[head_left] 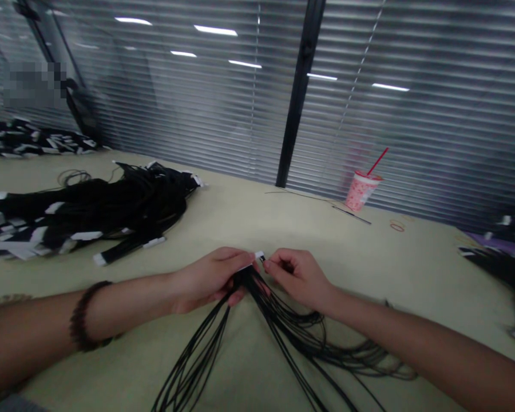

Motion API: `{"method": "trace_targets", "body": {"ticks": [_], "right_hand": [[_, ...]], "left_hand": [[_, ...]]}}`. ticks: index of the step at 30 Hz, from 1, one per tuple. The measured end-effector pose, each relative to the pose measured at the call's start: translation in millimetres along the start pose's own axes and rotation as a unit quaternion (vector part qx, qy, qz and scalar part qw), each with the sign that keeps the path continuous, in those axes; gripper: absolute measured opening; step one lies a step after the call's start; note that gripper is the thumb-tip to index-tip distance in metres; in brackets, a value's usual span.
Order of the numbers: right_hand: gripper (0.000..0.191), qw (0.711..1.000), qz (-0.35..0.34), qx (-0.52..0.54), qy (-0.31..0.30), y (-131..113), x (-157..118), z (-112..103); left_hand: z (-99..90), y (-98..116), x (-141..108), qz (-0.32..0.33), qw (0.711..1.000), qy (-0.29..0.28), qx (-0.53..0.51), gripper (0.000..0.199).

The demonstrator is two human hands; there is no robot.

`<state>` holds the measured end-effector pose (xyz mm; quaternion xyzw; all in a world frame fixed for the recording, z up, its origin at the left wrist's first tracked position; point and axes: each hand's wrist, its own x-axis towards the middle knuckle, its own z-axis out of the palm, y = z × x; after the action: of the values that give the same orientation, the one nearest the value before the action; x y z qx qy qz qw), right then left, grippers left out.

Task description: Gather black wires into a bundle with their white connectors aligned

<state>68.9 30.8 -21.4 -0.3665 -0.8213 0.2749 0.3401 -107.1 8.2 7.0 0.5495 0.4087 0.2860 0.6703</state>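
My left hand (221,274) is closed round a white plastic connector (260,255) from which a bundle of thin black wires (278,320) hangs. The wires part below the hand, some running toward the near edge of view and others curving right across the tabletop. My right hand (296,277) pinches at the connector's right end, its thumb and forefinger closed on a short dark piece that looks like a wire end. The fingers partly hide the connector and the upper wires.
Bundled black cables with white ends (124,206) lie on the pale table (223,212) at left. Another cable pile (38,140) is farther back, and more black cables (493,266) lie at right. A pink cup with a red straw (360,191) stands by the blinds, near a thin dark rod (352,214) and a rubber band (397,227).
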Motion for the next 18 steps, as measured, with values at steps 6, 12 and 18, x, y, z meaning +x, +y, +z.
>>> {"method": "trace_targets", "body": {"ticks": [6, 12, 18], "right_hand": [[0.024, 0.999, -0.013, -0.03, 0.011, -0.9, 0.2, 0.3], [0.024, 0.998, -0.027, -0.059, 0.018, -2.4, -1.3, 0.0], [0.022, 0.995, -0.046, -0.083, 0.037, -4.4, -2.0, 0.5]], "left_hand": [[-1.6, -1.8, 1.3, 0.007, 1.0, -0.008, -0.004, 0.034], [-0.3, 0.6, 0.5, -0.002, 1.0, -0.013, -0.016, 0.031], [-0.8, 0.5, 0.8, -0.003, 1.0, -0.013, -0.009, 0.032]]}}
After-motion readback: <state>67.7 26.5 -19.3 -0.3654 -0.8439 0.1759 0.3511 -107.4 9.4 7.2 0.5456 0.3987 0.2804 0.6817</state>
